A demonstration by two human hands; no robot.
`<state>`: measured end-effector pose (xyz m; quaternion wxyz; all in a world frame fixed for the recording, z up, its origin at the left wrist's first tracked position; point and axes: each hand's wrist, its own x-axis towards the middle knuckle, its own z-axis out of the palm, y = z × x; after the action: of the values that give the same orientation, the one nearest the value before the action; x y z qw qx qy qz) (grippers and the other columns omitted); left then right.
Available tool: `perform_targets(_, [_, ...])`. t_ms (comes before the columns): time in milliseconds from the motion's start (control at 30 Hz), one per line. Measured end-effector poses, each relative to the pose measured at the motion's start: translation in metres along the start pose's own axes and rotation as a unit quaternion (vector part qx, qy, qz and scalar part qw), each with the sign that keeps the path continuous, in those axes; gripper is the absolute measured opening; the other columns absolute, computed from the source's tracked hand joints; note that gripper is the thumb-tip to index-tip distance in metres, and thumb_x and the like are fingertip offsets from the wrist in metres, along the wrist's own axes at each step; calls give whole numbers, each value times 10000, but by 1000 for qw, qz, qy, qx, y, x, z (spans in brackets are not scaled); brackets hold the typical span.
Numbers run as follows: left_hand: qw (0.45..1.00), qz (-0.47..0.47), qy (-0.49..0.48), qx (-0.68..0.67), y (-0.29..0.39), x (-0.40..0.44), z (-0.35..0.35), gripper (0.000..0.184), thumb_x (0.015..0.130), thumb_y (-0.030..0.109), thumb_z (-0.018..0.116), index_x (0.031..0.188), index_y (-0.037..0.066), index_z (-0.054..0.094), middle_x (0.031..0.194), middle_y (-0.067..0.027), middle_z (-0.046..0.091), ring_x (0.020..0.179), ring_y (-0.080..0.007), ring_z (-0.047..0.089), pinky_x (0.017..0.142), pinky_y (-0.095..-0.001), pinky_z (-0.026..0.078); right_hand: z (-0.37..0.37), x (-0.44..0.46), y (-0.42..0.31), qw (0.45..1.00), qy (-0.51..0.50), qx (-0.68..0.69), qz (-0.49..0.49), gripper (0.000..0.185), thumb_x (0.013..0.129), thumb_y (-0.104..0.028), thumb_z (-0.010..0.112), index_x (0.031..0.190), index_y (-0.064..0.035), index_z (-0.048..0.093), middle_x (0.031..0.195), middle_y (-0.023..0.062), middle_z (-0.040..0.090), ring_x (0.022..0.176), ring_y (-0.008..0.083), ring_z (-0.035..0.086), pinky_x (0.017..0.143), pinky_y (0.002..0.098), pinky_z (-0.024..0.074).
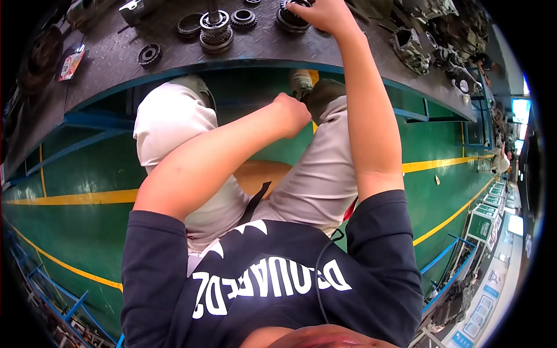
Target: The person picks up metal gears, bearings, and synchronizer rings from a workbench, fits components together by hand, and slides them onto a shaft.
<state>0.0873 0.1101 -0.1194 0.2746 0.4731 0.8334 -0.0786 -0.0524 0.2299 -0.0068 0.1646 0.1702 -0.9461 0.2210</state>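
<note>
My right hand (326,14) reaches over the workbench at the top of the head view. Its fingers are closed on the rim of a dark gear (292,20), which stands on the bench; the frame's top edge cuts off part of the hand. My left hand (294,115) is curled into a fist between my knees, below the bench edge. Whatever its fingers may hold is hidden. Left of the gripped gear are a smaller gear (243,19) and an upright shaft with a bearing and gears (215,36). A ring gear (189,25) lies behind that shaft.
Another gear (149,54) lies flat near the front edge of the metal workbench (116,75). A red-and-white packet (72,62) is at the left. Metal housings (411,49) crowd the right side. Blue frame bars (96,120) run under the bench, above a green floor (87,168).
</note>
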Motion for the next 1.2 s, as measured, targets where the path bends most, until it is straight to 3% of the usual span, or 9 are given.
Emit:
perform_targets(133, [1000,-3,1,-1,0,-1,2,372,946,312,732,1266,131,676,1142,-102,748,1114,-298,720,921,-445,538,-4,-2,-10,995,-12,65,71,356,788,-269,799,952,46,777,741,226,719,662,264,709,673,402,554])
perform_targets(433, [1000,-10,-5,-11,-2,-1,4,390,934,286,735,1291,143,672,1166,-101,750,1134,-295,715,942,-448,525,-6,4,-14,994,-34,53,92,394,751,-262,773,990,50,774,759,224,728,684,227,716,670,389,569])
perform_targets(533, [1000,-9,-5,-10,-2,-2,3,394,930,292,737,1290,145,672,1163,-102,750,1130,-296,716,942,-448,525,5,6,0,996,9,80,43,458,724,-262,783,1077,30,777,829,203,760,695,224,724,683,377,583])
perform_targets(733, [1000,-9,2,-10,-1,0,5,394,928,308,744,1279,143,676,1146,-107,751,1115,-299,720,931,-450,531,-23,4,-16,967,-154,120,161,535,747,-72,721,1276,6,716,1107,208,776,871,239,767,792,369,601])
perform_targets(833, [1000,-8,10,-9,-1,-1,7,384,931,306,740,1274,144,679,1140,-108,752,1106,-302,723,919,-452,537,4,11,26,988,-78,133,-7,540,754,-14,688,1294,-2,707,1153,198,770,970,255,762,869,366,595])
perform_targets(1033, [1000,-4,15,-4,-2,-3,6,362,936,308,733,1254,142,686,1121,-111,758,1088,-308,730,892,-452,554,-3,6,16,995,-61,85,1,505,761,-20,685,1265,-4,717,1120,190,776,1012,302,751,934,376,584])
perform_targets(1067, [1000,-5,14,-5,-2,-3,5,361,936,309,732,1253,141,687,1118,-111,759,1085,-308,731,890,-451,556,-5,-3,12,995,37,-31,-90,517,759,-23,688,1275,-6,712,1115,198,775,1006,302,753,926,378,585])
perform_targets(1133, [1000,-4,14,-6,-2,-3,5,362,937,310,732,1253,140,687,1112,-110,760,1081,-309,732,890,-451,559,-8,-21,5,903,225,-257,-260,540,756,-30,693,1295,-9,700,1105,214,771,995,301,756,910,380,587])
perform_targets(1200, [1000,-2,16,-8,-2,-4,6,365,939,312,731,1257,140,686,1107,-110,761,1080,-310,732,895,-451,560,-6,-13,11,974,123,-116,-150,549,760,-35,703,1308,-9,691,1107,214,770,989,304,755,900,385,589])
